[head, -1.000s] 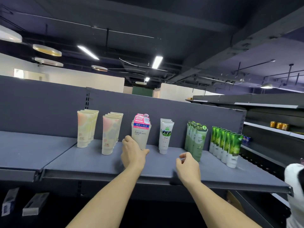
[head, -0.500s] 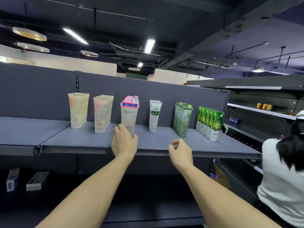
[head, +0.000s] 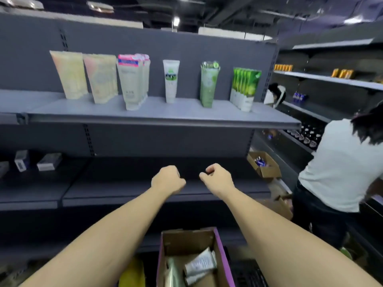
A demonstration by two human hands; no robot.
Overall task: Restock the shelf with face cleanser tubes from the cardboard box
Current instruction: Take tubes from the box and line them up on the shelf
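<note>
Rows of face cleanser tubes stand on the grey shelf [head: 157,119]: peach tubes [head: 71,74], a pink-capped row [head: 132,81], a white tube [head: 171,79] and green rows [head: 245,88]. Below the camera, an open cardboard box [head: 186,239] holds several loose tubes [head: 200,264]. My left hand [head: 166,179] and my right hand [head: 216,178] hang in the air in front of the dark lower shelf, well below the stocked shelf and above the box. Both have fingers loosely curled and hold nothing.
A person in a white top [head: 339,166] bends at the shelving on the right. A small open carton [head: 264,164] sits at the lower shelf's right end. Small boxes [head: 48,161] lie on the lower shelf at left.
My left hand has let go of the pink-capped tube. Both hands have dropped away from the stocked shelf and come closer together. The view tilted down, revealing the cardboard box.
</note>
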